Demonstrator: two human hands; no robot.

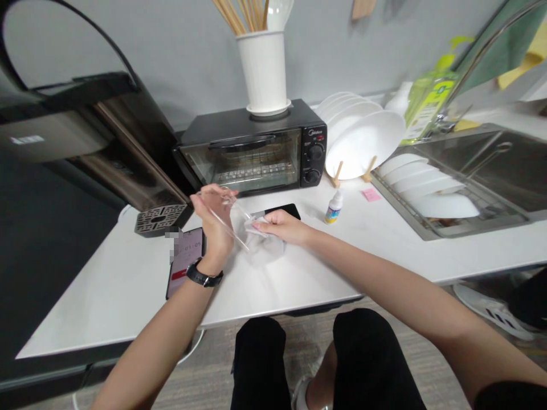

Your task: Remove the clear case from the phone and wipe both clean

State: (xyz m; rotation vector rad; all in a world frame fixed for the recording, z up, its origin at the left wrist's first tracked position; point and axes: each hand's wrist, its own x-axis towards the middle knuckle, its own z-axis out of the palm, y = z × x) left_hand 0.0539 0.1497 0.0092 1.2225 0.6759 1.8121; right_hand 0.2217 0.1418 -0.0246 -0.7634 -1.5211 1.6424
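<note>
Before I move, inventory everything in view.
Oven: one, black, back
Pot: one, white, on oven
Chopsticks: several, tan, in pot
Dispenser: one, dark, left
Phone: one, dark, by dispenser
Slab: one, black, before oven
Small bottle: one, white, counter
Note: one, pink, before plates
Plates: several, white, right of oven
Soap: one, green, by sink
Sink: one, grey, right
Tap: one, silver, sink
Bowls: several, white, sink
Counter: one, white, centre
Clear plastic: one, colourless, left hand
Sheet: one, whitish, right hand
Watch: one, black, left wrist
Knees: two, black, bottom
Hands: two, bare, centre
</note>
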